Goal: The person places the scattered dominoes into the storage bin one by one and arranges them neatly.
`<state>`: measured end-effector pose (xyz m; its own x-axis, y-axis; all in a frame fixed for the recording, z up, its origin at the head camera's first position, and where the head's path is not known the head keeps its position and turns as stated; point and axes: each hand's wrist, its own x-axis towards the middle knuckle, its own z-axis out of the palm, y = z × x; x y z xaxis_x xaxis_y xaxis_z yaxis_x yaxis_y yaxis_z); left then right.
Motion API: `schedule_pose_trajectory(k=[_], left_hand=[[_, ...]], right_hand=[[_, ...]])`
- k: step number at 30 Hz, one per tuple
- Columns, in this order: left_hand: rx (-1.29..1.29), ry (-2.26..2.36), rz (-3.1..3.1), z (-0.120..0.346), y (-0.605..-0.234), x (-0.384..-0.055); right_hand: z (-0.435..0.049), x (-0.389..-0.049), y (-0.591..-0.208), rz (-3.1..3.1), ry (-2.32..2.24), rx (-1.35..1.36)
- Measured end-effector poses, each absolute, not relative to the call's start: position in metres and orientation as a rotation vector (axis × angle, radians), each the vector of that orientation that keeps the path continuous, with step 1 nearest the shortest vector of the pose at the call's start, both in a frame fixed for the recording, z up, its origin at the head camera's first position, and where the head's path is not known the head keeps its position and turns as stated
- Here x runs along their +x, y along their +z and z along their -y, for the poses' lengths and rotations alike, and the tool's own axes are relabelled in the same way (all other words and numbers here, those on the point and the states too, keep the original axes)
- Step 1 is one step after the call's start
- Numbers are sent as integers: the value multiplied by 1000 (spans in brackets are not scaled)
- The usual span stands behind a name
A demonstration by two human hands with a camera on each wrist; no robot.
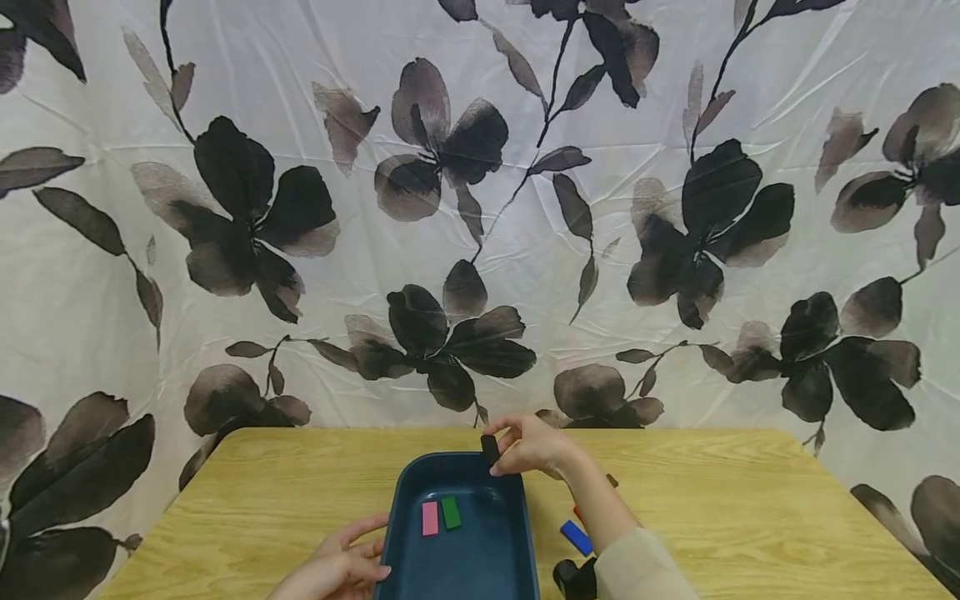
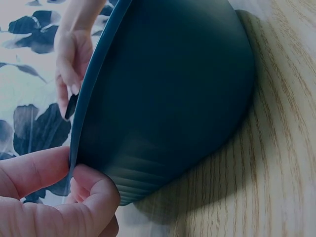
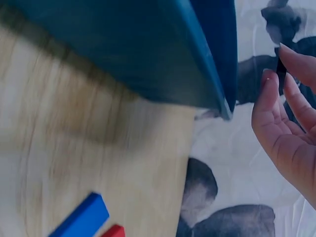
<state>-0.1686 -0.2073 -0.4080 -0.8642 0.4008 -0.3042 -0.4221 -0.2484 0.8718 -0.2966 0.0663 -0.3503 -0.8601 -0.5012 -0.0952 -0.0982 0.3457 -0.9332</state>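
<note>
Flowery cloth [image 1: 300, 100] hangs behind. At the bin's [image 1: 465, 567] far edge, my right hand [image 1: 534, 446] pinches a black block [image 1: 490, 450]; my left hand [image 1: 345, 562] grips the left edge. Likely carrying; next needs gentle lowering.

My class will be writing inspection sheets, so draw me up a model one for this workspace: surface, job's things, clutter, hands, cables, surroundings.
Surface: wood-grain table.
Job's things: dark blue bin with pink block and green block inside; blue block, red block and a small brown piece right of it.
Clutter: black object beside the right sleeve; cannot tell what it is.
Left hand: pinches the bin's rim.
Right hand: pinches a black block near the bin's far end.
Cables: nothing seen.
Surroundings: pale cloth with dark flower print behind the table.
</note>
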Motion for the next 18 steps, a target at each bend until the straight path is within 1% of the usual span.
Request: schedule_pose_trajectory(k=[7,18], left_hand=[[-33,2141,-1506,207,-409,-169],[-38,2104,-1546,207,-411,-171]], right_hand=[[-50,-292,-351,-2214,-1556,-538],[-32,-289,-361,-2156,-1622,-459]])
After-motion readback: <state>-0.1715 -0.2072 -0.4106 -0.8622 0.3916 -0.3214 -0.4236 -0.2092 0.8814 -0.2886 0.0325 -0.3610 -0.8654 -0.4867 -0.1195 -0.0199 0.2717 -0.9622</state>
